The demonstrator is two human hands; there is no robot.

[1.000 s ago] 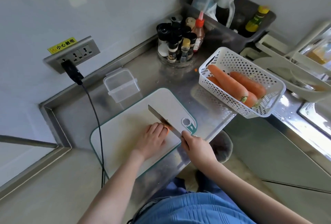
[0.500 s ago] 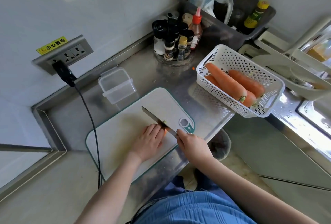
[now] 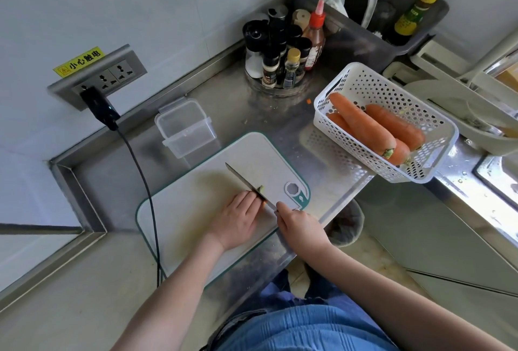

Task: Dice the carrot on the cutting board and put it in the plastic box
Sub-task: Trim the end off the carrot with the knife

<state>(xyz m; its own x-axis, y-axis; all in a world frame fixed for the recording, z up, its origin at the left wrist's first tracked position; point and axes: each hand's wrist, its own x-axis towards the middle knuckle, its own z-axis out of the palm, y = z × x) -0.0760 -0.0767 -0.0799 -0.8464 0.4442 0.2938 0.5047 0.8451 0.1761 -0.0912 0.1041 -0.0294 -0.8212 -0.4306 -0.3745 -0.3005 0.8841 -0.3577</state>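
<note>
A person is standing at a steel counter (image 3: 280, 126) with a white cutting board (image 3: 196, 199) lying in front of them. The left hand (image 3: 238, 219) is lying on the board, its fingers bent down over the carrot (image 3: 263, 203), which is almost wholly hidden beneath them (only a sliver of orange is showing by the blade). The right hand (image 3: 300, 224) is gripping the handle of a kitchen knife (image 3: 246, 182), fingers wrapped round it, and the blade is lying across the board just beside the left fingertips. A small greenish carrot-top piece (image 3: 261, 189) is sitting against the far side of the blade. The clear plastic box (image 3: 186, 127) is standing open on the counter just beyond the board's far edge, near the wall. To the right, a white perforated basket (image 3: 392, 98) is holding three whole carrots (image 3: 364, 123). A cluster of spice bottles (image 3: 280, 53) is standing in the corner behind.
</note>
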